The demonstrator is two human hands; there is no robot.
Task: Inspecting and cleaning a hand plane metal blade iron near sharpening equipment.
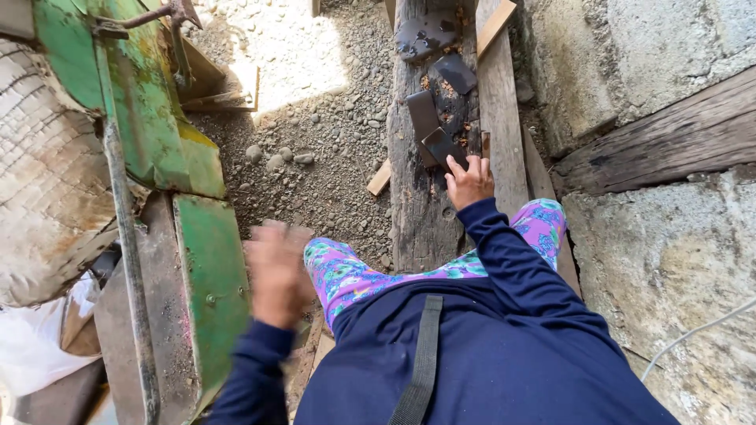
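Observation:
I sit astride a weathered wooden beam (417, 212). My right hand (470, 182) rests on the beam and grips the near end of a dark flat piece (442, 146). A second dark flat piece (423, 115) lies just beyond it, with two more (457, 72) farther up the beam. My left hand (277, 271) is blurred in motion near my left knee, beside the green metal machine (213, 275). It appears to hold nothing, with fingers apart.
A pale plank (500, 110) runs along the beam's right side. Concrete blocks (661, 260) and a dark timber (669, 142) stand to the right. Gravel ground (315, 142) lies between beam and machine. A white sack (31, 346) sits at lower left.

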